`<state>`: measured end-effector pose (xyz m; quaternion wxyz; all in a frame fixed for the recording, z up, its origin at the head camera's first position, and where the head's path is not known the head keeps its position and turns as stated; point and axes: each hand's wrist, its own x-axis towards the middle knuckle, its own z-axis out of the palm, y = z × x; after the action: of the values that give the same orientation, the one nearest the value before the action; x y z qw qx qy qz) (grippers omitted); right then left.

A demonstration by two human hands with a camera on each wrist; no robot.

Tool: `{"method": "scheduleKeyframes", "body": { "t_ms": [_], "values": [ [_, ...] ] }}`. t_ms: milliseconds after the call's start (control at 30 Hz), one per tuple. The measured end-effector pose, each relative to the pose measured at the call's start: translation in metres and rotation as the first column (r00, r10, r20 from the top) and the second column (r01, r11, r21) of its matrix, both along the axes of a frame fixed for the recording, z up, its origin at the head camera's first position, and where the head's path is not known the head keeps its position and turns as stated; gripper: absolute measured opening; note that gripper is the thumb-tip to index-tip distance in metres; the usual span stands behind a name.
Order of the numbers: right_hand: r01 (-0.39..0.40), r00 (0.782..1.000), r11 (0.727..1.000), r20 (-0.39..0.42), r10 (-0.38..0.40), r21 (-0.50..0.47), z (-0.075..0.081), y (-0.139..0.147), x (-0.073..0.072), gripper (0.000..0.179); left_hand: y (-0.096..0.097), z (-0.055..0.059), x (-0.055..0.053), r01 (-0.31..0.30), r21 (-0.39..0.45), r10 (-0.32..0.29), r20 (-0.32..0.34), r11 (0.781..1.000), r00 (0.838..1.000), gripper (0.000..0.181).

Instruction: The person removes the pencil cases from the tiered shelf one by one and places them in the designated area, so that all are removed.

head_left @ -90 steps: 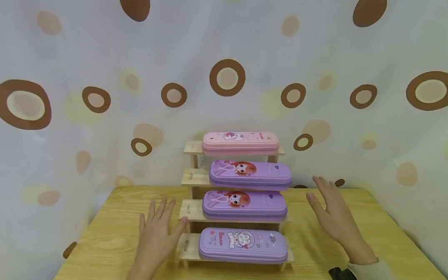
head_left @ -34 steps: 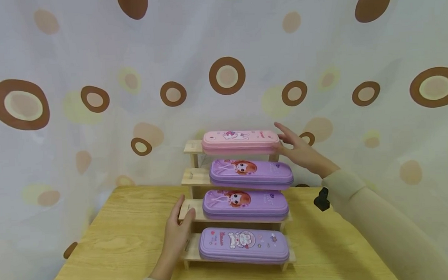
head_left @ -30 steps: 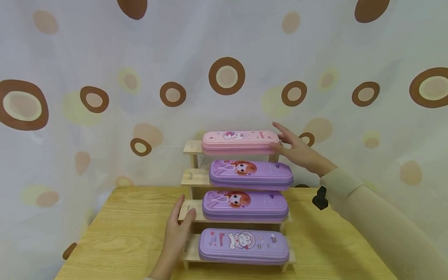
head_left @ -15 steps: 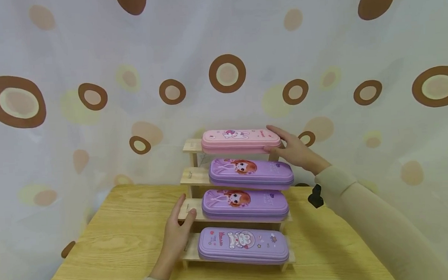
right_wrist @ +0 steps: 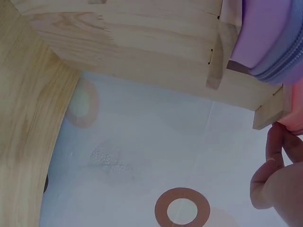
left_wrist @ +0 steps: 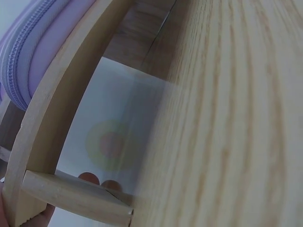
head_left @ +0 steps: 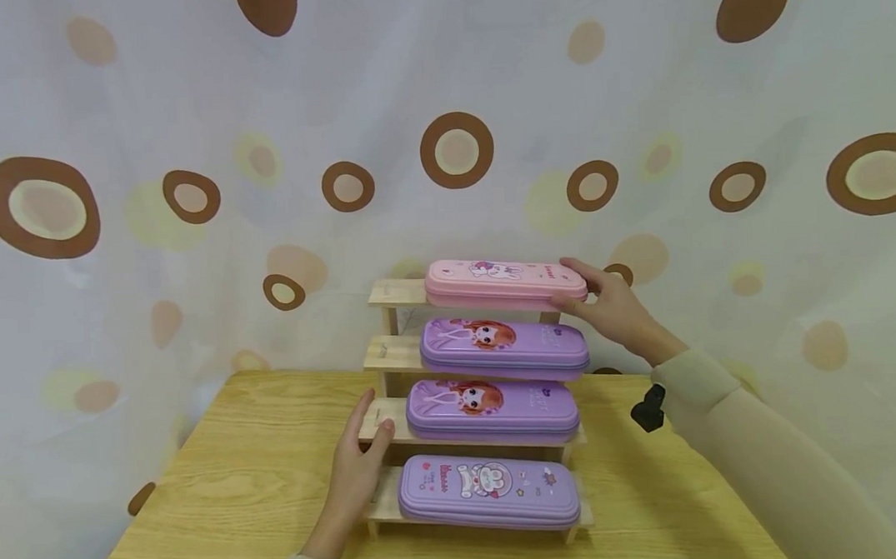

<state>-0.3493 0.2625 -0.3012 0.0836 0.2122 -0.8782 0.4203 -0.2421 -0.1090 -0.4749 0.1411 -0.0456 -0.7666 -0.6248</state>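
My right hand [head_left: 620, 309] grips the right end of a pink pencil case [head_left: 494, 292] with a rabbit print, thumb on the front side and fingers behind. The case lies along the top step of a wooden tiered stand [head_left: 396, 293], its right end reaching past the step. My left hand [head_left: 355, 471] holds the left end of a lower step, thumb on top. Two purple pencil cases with a doll print, an upper one [head_left: 533, 342] and a lower one [head_left: 529, 408], lie on the middle steps. A lilac rabbit pencil case [head_left: 487, 490] lies on the lowest step.
The stand is on a wooden table [head_left: 224, 481]. Close behind hangs a pale curtain [head_left: 379, 82] printed with brown rings. In the right wrist view, the stand's underside [right_wrist: 142, 47] and a purple case's zip [right_wrist: 284, 61] show.
My right hand has come up from beside the stand, taken hold of the pink pencil case and shifted it right. My left hand has moved onto the stand's step and stays there.
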Motion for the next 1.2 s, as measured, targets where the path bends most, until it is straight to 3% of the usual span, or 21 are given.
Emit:
{"method": "scheduleKeyframes", "body": {
  "t_ms": [333,633,900,1200],
  "values": [
    [0.075,0.996,0.997,-0.046,-0.075,0.000,-0.009,0.028,0.013,0.074,-0.001,-0.002,0.000,0.026,0.012,-0.026,-0.003,1.000,1.000,0.060],
    [0.118,0.989,0.992,-0.084,-0.121,-0.034,-0.014,0.058,0.031,0.066,0.000,-0.003,-0.002,0.010,0.016,-0.011,0.006,1.000,1.000,0.060],
    [0.178,0.984,0.980,0.000,-0.178,-0.089,-0.025,0.093,0.046,0.068,-0.001,-0.004,-0.002,0.023,0.021,-0.023,-0.001,1.000,1.000,0.059],
    [0.211,0.974,0.973,-0.061,-0.218,-0.095,-0.033,0.125,0.057,0.066,0.000,0.001,0.002,0.034,0.032,-0.034,0.001,0.999,0.999,0.060]
  ]
}}
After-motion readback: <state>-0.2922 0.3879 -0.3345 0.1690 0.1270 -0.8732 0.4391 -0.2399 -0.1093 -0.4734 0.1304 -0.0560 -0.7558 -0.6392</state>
